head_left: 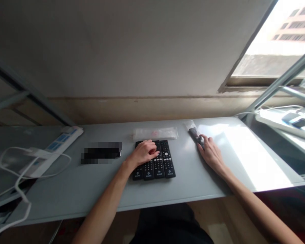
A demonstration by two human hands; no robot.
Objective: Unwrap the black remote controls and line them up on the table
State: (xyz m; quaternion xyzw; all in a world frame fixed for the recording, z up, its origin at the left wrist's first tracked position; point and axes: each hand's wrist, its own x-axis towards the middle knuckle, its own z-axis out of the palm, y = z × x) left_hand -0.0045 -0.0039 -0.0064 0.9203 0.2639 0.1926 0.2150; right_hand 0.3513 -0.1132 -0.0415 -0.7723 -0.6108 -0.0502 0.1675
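Several black remote controls point(165, 162) lie side by side in a row on the grey table point(96, 189). My left hand point(143, 153) rests on top of the left remotes with its fingers curled loosely over them. My right hand point(210, 152) lies further right, its fingertips on a black remote in a clear plastic bag point(194, 133). Just behind the row is an empty clear plastic bag point(155, 133) with red print.
A white power strip point(58, 144) with white cables point(20, 169) sits at the table's left. A dark flat object point(101, 153) lies left of the remotes. A wall stands behind the table; a window and a metal rack with trays point(284, 118) are on the right.
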